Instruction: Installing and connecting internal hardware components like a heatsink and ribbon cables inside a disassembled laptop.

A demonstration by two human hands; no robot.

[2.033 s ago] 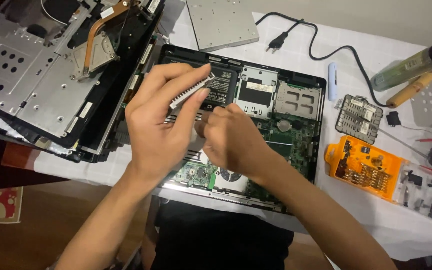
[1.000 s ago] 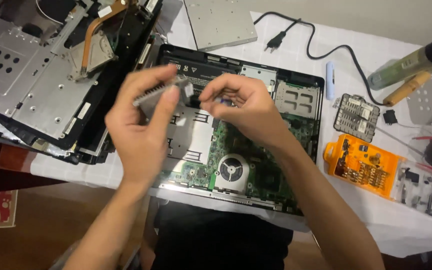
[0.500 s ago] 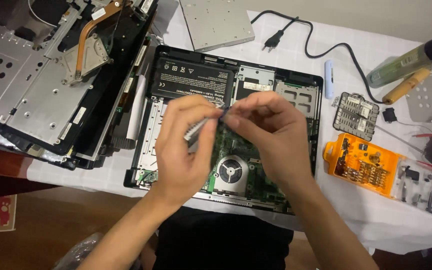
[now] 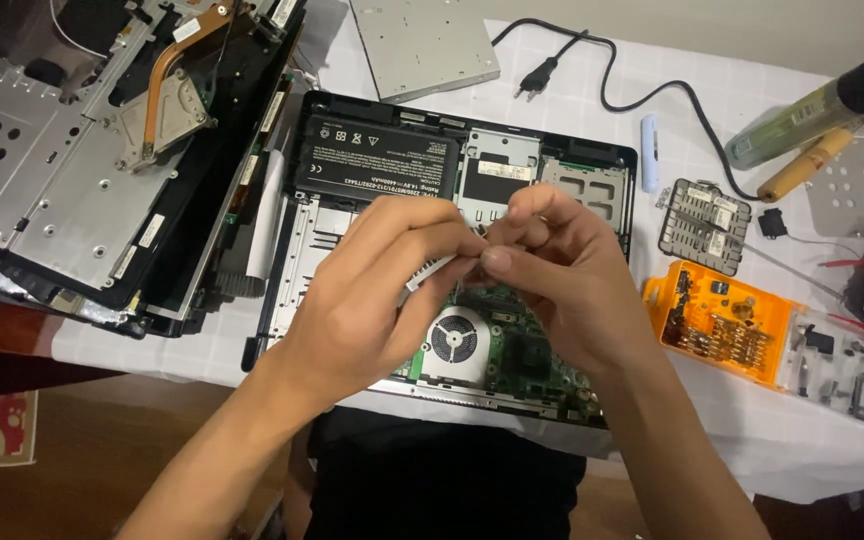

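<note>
Surface: white checked cloth-covered surface, crowded, its near edge under the forearms; bare cloth only in narrow gaps.
Spare chassis: grey metal laptop frame with copper heat pipe, tilted off the left edge, kept out of the way.
Open laptop: black laptop base with exposed green board and round fan, square to the person for reach.
Bit case: orange plastic screwdriver-bit case, just right of the laptop, near at hand.
Left hand: grip pinched on a small pale flat part, raised above the board.
Right hand: fingertips closed narrowly on the same part's end, steadying it.
</note>
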